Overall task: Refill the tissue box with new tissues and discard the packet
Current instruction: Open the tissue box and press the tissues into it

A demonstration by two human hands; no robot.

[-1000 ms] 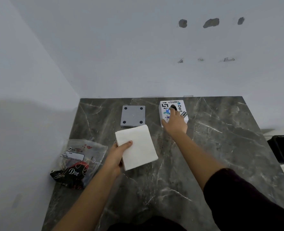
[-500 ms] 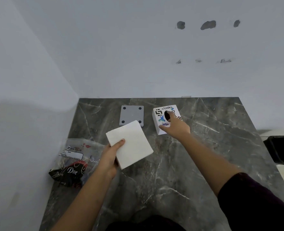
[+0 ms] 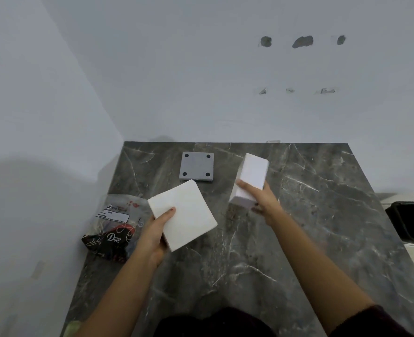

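Tissue box [image 3: 249, 181] is lifted off the surface [image 3: 322, 215], tilted, plain white sides up, gripped in the right hand [image 3: 264, 203]. Left hand [image 3: 155, 229] clasps the tissue stack [image 3: 183, 215] by one corner.

Risk: the loose stack may fan or slip from that corner hold, or snag on entry.

Empty packet [image 3: 115, 227] lies left, undiscarded. Grey base plate [image 3: 196, 166] sits just beyond the stack; black bin [image 3: 412, 220] far right. Nothing blocks the way between the hands.
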